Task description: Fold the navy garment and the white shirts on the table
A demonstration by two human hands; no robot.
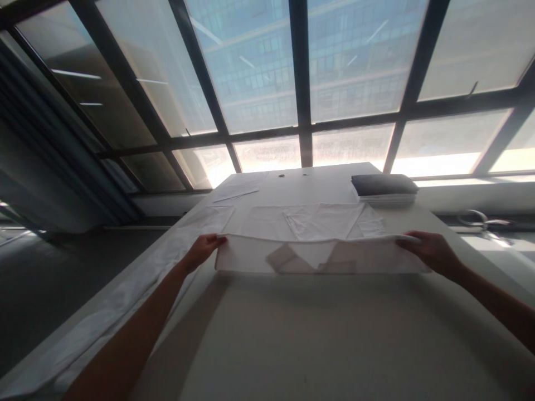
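A white cloth (242, 255) is stretched sideways in front of me, its near part hanging down over the white table (309, 334). My left hand (204, 248) pinches its upper left corner between thumb and fingers. At the upper right end, my right hand (430, 250) is closed on the same cloth. Shadowed angular shapes show on the hanging part. Just beyond it, more white fabric (330, 218) lies on the table with angled folds; I cannot tell whether it joins the held cloth.
A stack of folded fabric with a dark top (384, 185) sits at the back right. Rumpled white fabric (104, 320) runs along the table's left side. A flat white sheet (236, 189) lies at the far left, below large windows (251, 72). A dark curtain (54, 128) hangs left.
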